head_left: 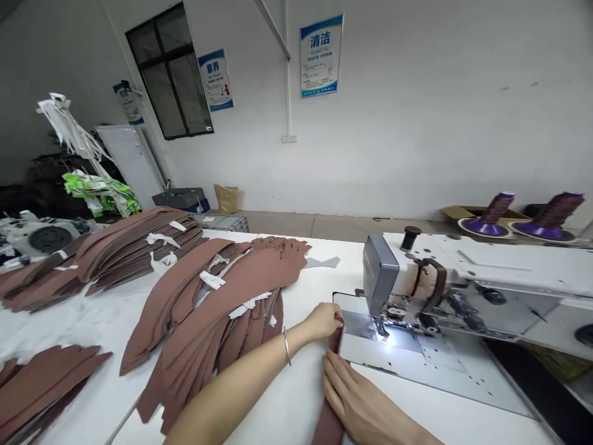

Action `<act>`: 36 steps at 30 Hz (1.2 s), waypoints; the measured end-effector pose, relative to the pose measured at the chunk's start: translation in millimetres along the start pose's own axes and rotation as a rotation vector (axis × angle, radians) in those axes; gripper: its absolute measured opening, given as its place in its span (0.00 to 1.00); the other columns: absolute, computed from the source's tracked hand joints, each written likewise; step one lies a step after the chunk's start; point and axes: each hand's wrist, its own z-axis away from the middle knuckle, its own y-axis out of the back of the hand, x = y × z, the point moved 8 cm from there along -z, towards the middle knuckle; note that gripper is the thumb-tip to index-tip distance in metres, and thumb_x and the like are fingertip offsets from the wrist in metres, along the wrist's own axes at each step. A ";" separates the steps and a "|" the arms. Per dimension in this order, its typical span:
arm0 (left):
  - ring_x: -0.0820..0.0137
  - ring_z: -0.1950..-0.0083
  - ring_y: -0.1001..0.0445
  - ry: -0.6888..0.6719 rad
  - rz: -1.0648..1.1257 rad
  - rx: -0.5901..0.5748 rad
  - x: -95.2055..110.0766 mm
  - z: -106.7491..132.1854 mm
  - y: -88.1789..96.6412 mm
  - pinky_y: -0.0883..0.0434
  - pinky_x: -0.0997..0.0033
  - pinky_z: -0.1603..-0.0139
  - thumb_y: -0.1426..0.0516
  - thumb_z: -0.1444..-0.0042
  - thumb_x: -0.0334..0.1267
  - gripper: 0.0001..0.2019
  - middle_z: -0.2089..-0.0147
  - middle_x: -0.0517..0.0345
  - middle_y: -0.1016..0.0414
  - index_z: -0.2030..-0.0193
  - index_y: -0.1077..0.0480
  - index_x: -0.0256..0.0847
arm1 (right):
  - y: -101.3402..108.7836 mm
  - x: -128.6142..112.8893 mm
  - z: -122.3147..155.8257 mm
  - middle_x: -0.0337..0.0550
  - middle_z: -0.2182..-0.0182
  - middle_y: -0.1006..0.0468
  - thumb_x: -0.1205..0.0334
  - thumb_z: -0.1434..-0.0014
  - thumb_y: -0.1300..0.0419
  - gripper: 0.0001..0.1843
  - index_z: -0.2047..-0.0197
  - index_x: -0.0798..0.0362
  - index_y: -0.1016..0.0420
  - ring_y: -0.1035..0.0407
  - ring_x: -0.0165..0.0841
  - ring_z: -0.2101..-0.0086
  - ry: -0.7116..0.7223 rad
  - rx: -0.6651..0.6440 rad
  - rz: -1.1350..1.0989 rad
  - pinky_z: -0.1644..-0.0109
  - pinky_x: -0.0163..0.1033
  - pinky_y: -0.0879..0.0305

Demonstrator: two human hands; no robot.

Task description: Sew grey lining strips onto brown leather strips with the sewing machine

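While the left hand (325, 321) pinches its far end in a narrow grip and the right hand (359, 394) lies across it, whose grip I can't tell, a matte brown strip (326, 428) runs near to far on the white desk (273, 398), left of the sewing machine (504, 269); curved brown pieces (259, 272) fan further left, pale wall (417, 123) beyond

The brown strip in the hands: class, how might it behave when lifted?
Being long and narrow, the brown strip would probably droop. It seems light for its size, looking thin where the left hand grips its far end.
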 end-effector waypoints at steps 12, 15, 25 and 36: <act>0.67 0.51 0.25 0.039 -0.258 0.242 -9.4 34.9 93.3 0.30 0.66 0.46 0.39 0.46 0.33 0.11 0.52 0.51 0.22 0.54 0.25 0.41 | -25.7 11.4 0.8 0.63 0.60 0.22 0.71 0.46 0.42 0.05 0.74 0.57 0.29 0.28 0.48 0.55 0.076 -0.061 -0.091 0.35 0.55 0.48; 0.64 0.42 0.29 0.132 -0.391 0.513 -22.4 75.2 197.4 0.35 0.65 0.39 0.50 0.39 0.34 0.17 0.43 0.48 0.26 0.46 0.28 0.41 | -28.2 28.7 9.5 0.57 0.64 0.21 0.74 0.45 0.44 0.08 0.74 0.54 0.33 0.28 0.45 0.57 0.011 -0.077 -0.139 0.34 0.56 0.48; 0.51 0.49 0.24 0.659 -0.706 0.476 -178.5 183.1 343.7 0.32 0.61 0.50 0.46 0.44 0.43 0.18 0.52 0.37 0.21 0.55 0.23 0.34 | -23.7 41.6 40.0 0.58 0.59 0.22 0.76 0.42 0.52 0.13 0.62 0.57 0.27 0.28 0.45 0.53 -0.127 0.071 -0.058 0.38 0.56 0.41; 0.59 0.45 0.25 0.670 -0.803 0.298 -199.4 174.2 352.3 0.32 0.62 0.46 0.47 0.38 0.44 0.16 0.48 0.45 0.22 0.50 0.25 0.38 | -25.8 44.4 49.5 0.60 0.55 0.22 0.75 0.40 0.52 0.17 0.54 0.63 0.24 0.29 0.45 0.50 -0.209 0.107 -0.097 0.40 0.57 0.36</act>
